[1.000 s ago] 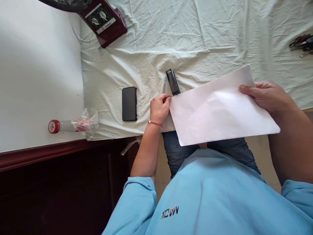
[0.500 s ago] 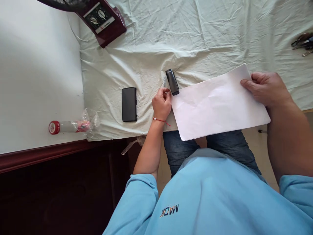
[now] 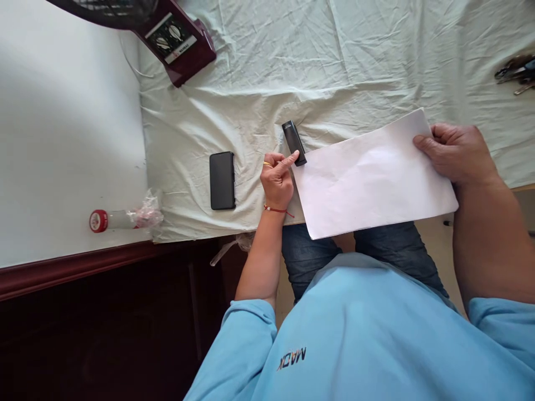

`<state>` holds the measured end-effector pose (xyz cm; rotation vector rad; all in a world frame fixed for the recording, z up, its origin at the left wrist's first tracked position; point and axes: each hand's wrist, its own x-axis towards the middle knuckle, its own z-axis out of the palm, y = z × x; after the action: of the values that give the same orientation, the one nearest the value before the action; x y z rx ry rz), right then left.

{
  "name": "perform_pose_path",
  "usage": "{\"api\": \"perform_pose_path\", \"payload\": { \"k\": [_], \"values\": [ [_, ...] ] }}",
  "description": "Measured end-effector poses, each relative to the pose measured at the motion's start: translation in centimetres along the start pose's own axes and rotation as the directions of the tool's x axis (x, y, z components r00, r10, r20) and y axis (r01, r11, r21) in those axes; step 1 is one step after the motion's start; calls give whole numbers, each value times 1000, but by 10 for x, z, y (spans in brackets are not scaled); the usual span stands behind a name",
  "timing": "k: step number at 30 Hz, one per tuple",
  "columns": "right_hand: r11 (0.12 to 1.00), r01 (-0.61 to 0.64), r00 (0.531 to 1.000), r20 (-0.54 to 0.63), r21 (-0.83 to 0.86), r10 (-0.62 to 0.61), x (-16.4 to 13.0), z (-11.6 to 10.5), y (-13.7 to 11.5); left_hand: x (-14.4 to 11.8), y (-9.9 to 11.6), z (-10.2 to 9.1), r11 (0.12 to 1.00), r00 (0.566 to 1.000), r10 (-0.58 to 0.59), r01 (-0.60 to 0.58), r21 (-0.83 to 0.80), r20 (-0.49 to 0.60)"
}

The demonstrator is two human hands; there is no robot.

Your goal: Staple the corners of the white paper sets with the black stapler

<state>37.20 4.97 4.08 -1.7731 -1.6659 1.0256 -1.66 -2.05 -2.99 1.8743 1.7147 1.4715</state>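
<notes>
A black stapler point(image 3: 294, 139) lies on the cloth, its near end over the upper left corner of a white paper stack point(image 3: 376, 175). One outstretched finger of my left hand point(image 3: 277, 177) presses on top of the stapler's near end, while the other fingers are curled in. A ring and a red string bracelet show on this hand and wrist. My right hand point(image 3: 453, 149) grips the right side of the paper, thumb on top and the other fingers partly hidden behind it. The paper's lower edge hangs past the table edge over my lap.
A black phone point(image 3: 222, 181) lies left of my left hand. A dark red fan point(image 3: 184, 44) stands at the back left. Near the left wall lies a red-capped clear container point(image 3: 99, 221) with crumpled plastic. Keys point(image 3: 518, 72) sit at the far right on the wrinkled pale cloth point(image 3: 355, 67).
My left hand has changed from a pinch beside the stapler to one finger stretched out onto its near end. The right hand keeps its hold on the paper. The view has shifted slightly.
</notes>
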Motion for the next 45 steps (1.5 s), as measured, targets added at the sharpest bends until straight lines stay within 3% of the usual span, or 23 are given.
{"api": "perform_pose_path", "payload": {
  "k": [6,11,17,22,26,29,36,40,45],
  "values": [
    [994,-63,998,24,89,61,-3,-1,-6,0,3,2,997,992,-52,58,-45,114],
    [996,-3,1000,2,85,2,-11,0,-6,-2,3,-2,978,982,-96,124,-169,162],
    [993,-11,999,39,120,7,-29,-3,-5,1,2,-7,999,991,-38,42,-31,130],
    [998,62,998,-8,1,-62,-33,4,-4,6,4,-6,1000,992,-9,5,26,128],
    [976,170,984,-24,-135,-174,-29,9,0,5,5,-4,998,991,-56,54,25,123],
    [972,178,983,-21,-152,-183,-28,10,3,7,7,-4,997,990,-77,73,39,115],
    [987,157,987,-19,-32,-158,-30,11,3,21,9,-1,997,990,-69,65,36,124],
    [980,138,990,-42,140,-134,-39,8,-2,10,14,-2,971,973,-220,225,-75,66],
    [888,191,980,-141,419,-144,-49,6,-15,-24,44,-27,866,909,-413,412,-284,60]
  ]
}}
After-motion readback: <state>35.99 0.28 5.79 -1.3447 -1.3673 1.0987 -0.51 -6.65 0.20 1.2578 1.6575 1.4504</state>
